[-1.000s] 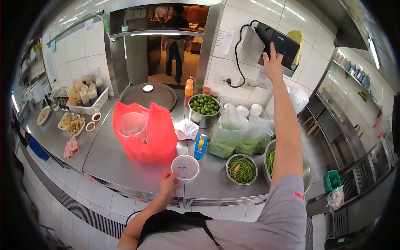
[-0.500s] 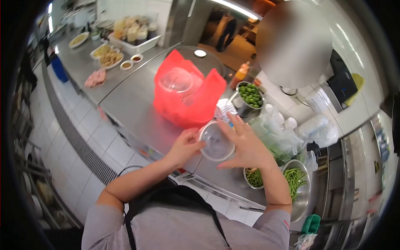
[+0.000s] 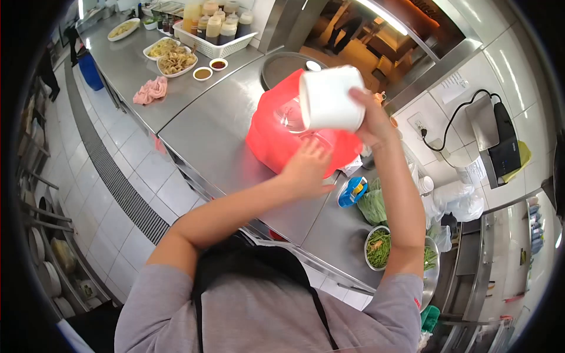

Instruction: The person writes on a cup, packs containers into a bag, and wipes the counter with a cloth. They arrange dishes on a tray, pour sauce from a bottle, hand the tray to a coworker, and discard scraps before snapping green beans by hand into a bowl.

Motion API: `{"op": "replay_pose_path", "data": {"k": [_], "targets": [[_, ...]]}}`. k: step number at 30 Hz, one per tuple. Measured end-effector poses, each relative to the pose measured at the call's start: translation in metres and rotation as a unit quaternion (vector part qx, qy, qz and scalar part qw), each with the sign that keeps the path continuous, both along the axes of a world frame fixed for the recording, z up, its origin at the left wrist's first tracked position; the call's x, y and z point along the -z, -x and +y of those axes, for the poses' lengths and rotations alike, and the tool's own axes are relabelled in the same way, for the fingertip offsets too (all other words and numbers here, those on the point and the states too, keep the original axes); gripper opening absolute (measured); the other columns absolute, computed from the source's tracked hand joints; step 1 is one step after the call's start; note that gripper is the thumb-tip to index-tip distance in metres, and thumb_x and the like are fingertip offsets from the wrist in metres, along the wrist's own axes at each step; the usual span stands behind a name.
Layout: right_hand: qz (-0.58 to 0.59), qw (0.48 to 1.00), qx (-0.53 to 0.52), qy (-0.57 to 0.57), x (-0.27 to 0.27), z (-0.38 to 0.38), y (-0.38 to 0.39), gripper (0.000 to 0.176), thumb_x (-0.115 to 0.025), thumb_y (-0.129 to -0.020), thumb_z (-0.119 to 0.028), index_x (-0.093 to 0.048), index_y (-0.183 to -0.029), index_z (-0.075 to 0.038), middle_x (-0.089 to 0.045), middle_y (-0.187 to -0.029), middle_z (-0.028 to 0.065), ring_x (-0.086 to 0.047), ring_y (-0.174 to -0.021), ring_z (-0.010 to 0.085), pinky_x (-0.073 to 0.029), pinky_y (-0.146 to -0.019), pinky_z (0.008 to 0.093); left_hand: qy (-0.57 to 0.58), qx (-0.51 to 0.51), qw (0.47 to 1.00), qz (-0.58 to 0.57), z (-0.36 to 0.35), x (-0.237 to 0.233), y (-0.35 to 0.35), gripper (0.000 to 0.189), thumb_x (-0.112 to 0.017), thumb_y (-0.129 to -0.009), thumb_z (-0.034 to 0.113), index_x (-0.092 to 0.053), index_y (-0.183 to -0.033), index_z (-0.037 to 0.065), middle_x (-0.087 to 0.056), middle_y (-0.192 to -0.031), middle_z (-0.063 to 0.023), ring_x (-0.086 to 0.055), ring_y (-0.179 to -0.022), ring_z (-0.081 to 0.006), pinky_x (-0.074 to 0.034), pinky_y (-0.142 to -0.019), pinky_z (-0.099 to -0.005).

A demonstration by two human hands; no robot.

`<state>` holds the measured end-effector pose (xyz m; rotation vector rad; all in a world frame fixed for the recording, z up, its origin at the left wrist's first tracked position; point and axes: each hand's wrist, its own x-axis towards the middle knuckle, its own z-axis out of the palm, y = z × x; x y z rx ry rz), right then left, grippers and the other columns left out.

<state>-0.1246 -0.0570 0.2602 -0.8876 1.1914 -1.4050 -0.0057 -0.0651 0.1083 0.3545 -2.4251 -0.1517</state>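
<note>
My right hand (image 3: 374, 119) is raised, fingers wrapped round a white tub (image 3: 333, 99). The tub is tipped on its side above a red plastic bag (image 3: 272, 130), its wider rim facing left. My left hand (image 3: 307, 170) is open, fingers stretched toward the bag and slightly blurred, overlapping its front in this view. Inside the bag a clear plastic container (image 3: 289, 115) shows at the mouth. The bag rests on the steel counter (image 3: 203, 135), its right part partly hidden behind the tub.
A blue-labelled item (image 3: 353, 192), a bowl of chopped greens (image 3: 378, 248) and a plastic bag of greens (image 3: 373, 206) lie to the right. Farther left are a pink cloth (image 3: 150, 90), two sauce cups (image 3: 203, 73), plates of food (image 3: 176, 61) and a white basket of bottles (image 3: 219, 48).
The white tub, earlier between both hands in front of the bag, has gone up and tilted sideways in my right hand. My left hand has let go and moved onto the bag's front.
</note>
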Motion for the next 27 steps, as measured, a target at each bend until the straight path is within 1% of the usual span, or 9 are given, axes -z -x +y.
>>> {"op": "replay_pose_path", "data": {"k": [6, 8, 9, 10, 12, 17, 21, 25, 27], "targets": [[0.180, 0.964, -0.093, -0.171, 0.039, 0.015, 0.011, 0.078, -0.070, -0.063, -0.015, -0.033, -0.132, -0.008, -0.047, -0.119, 0.0101, -0.047, -0.109, 0.0194, -0.038, -0.092, 0.0315, -0.051, 0.244, 0.966, -0.065, 0.028, 0.007, 0.010, 0.047, -0.057, -0.074, 0.023, -0.046, -0.110, -0.005, -0.051, -0.094, -0.0156, -0.056, -0.079, -0.0284, -0.048, -0.068, -0.0380], [0.393, 0.888, -0.069, -0.228, 0.040, 0.011, 0.009, 0.082, -0.072, -0.061, -0.020, -0.033, -0.132, -0.010, -0.047, -0.119, 0.0118, -0.046, -0.110, 0.0218, -0.036, -0.092, 0.0336, -0.041, 0.277, 0.957, -0.081, 0.025, 0.009, 0.010, 0.045, -0.055, -0.075, 0.019, -0.044, -0.113, -0.002, -0.050, -0.094, -0.0153, -0.058, -0.073, -0.0264, -0.050, -0.060, -0.0357], [0.521, 0.822, -0.079, -0.217, 0.042, 0.008, 0.008, 0.091, -0.071, -0.056, -0.035, -0.030, -0.133, -0.009, -0.044, -0.119, 0.0237, -0.041, -0.114, 0.0352, -0.033, -0.096, 0.0415, -0.051, 0.253, 0.963, -0.081, 0.021, 0.005, 0.007, 0.048, -0.054, -0.074, 0.016, -0.042, -0.117, 0.001, -0.049, -0.099, -0.0170, -0.058, -0.069, -0.0262, -0.050, -0.056, -0.0345], [0.518, 0.823, -0.065, -0.227, 0.050, 0.005, 0.006, 0.091, -0.071, -0.056, -0.035, -0.030, -0.133, -0.009, -0.044, -0.119, 0.0237, -0.041, -0.114, 0.0352, -0.033, -0.096, 0.0415, -0.061, 0.230, 0.968, -0.082, 0.018, 0.000, 0.005, 0.051, -0.054, -0.073, 0.013, -0.039, -0.121, 0.003, -0.048, -0.104, -0.0188, -0.059, -0.065, -0.0260, -0.050, -0.051, -0.0333], [0.693, 0.686, 0.000, -0.224, 0.073, -0.003, 0.004, 0.094, -0.069, -0.055, -0.042, -0.029, -0.133, -0.008, -0.041, -0.120, 0.0282, -0.037, -0.116, 0.0425, -0.032, -0.096, 0.0459, -0.078, 0.238, 0.960, -0.126, 0.009, -0.012, 0.004, 0.055, -0.053, -0.072, 0.012, -0.037, -0.124, 0.006, -0.047, -0.108, -0.0202, -0.060, -0.064, -0.0267, -0.050, -0.050, -0.0336], [0.690, 0.672, -0.058, -0.262, 0.084, -0.006, 0.019, 0.099, -0.071, -0.056, -0.055, -0.030, -0.133, -0.007, -0.044, -0.120, 0.0279, -0.042, -0.116, 0.0365, -0.038, -0.093, 0.0407, -0.094, 0.240, 0.951, -0.170, 0.003, -0.022, -0.003, 0.062, -0.052, -0.071, 0.009, -0.032, -0.130, 0.009, -0.041, -0.121, -0.0225, -0.062, -0.064, -0.0291, -0.050, -0.050, -0.0348], [0.459, 0.844, 0.270, -0.053, -0.008, 0.034, 0.035, 0.040, -0.060, -0.080, -0.021, -0.052, -0.114, -0.002, -0.061, -0.100, 0.0120, -0.061, -0.081, 0.0163, -0.048, -0.073, 0.0264, -0.084, 0.265, 0.960, -0.005, 0.001, -0.025, -0.012, 0.053, -0.055, -0.072, 0.011, -0.041, -0.123, 0.008, -0.050, -0.109, -0.0156, -0.059, -0.059, -0.0251, -0.048, -0.051, -0.0336], [0.422, 0.586, 0.657, 0.216, -0.035, 0.144, 0.121, 0.022, -0.053, -0.085, -0.012, -0.055, -0.103, 0.000, -0.058, -0.096, 0.0066, -0.053, -0.092, 0.0133, -0.042, -0.078, 0.0271, -0.087, 0.378, 0.895, 0.219, -0.005, -0.057, -0.028, 0.026, -0.063, -0.069, 0.013, -0.058, -0.094, 0.007, -0.058, -0.079, -0.0065, -0.055, -0.054, -0.0221, -0.044, -0.050, -0.0306], [0.321, 0.526, 0.740, 0.269, -0.030, 0.192, 0.177, 0.024, -0.053, -0.085, -0.013, -0.054, -0.105, 0.000, -0.056, -0.100, 0.0071, -0.050, -0.095, 0.0144, -0.040, -0.081, 0.0281, -0.054, 0.362, 0.915, 0.168, -0.017, -0.059, -0.039, 0.015, -0.066, -0.068, 0.013, -0.058, -0.080, 0.007, -0.055, -0.063, -0.0046, -0.053, -0.052, -0.0218, -0.043, -0.049, -0.0298]]}}
